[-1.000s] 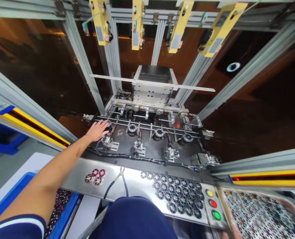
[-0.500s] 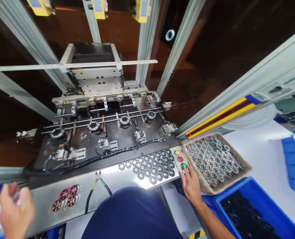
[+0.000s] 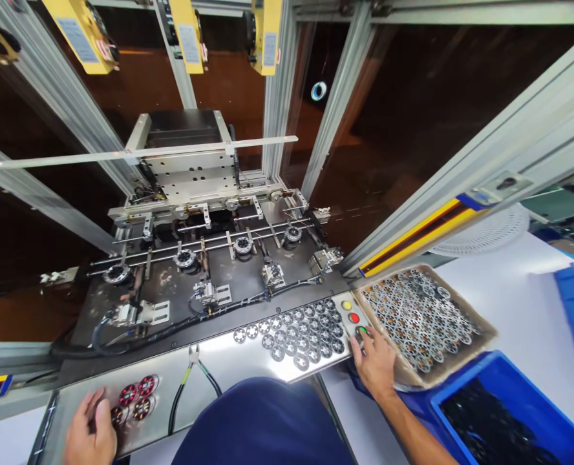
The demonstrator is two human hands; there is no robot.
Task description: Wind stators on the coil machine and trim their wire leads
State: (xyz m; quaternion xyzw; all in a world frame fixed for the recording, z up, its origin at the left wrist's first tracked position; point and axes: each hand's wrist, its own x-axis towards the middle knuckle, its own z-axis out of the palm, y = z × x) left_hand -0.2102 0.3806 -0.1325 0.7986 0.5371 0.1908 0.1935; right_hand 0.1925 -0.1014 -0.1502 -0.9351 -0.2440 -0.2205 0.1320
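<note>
My left hand (image 3: 89, 431) is at the left end of the steel ledge (image 3: 229, 368), its fingers and thumb curled around a dark round part (image 3: 94, 408) that is mostly hidden. Right beside it lie several small round wound cores, like motor stators (image 3: 141, 408), with red and copper-coloured windings. My right hand (image 3: 375, 363) rests on the button panel (image 3: 346, 318), fingers stretched out, the fingertips at the green button (image 3: 363, 330). Red (image 3: 353, 318) and yellow (image 3: 346, 305) buttons sit above it. Left of the panel, several flat metal rings (image 3: 300, 332) lie in rows.
Cutting pliers (image 3: 193, 356) lie mid-ledge. Behind stands a machine with several round fixtures (image 3: 243, 246) on a dark plate. A box of metal rings (image 3: 417, 316) and a blue bin (image 3: 505, 413) of dark parts are at right. A yellow light-curtain bar (image 3: 413, 237) slants along the frame.
My left hand has moved right and lowered to the ledge beside the stators. My right hand stays at the green button. The view has tilted up slightly.
</note>
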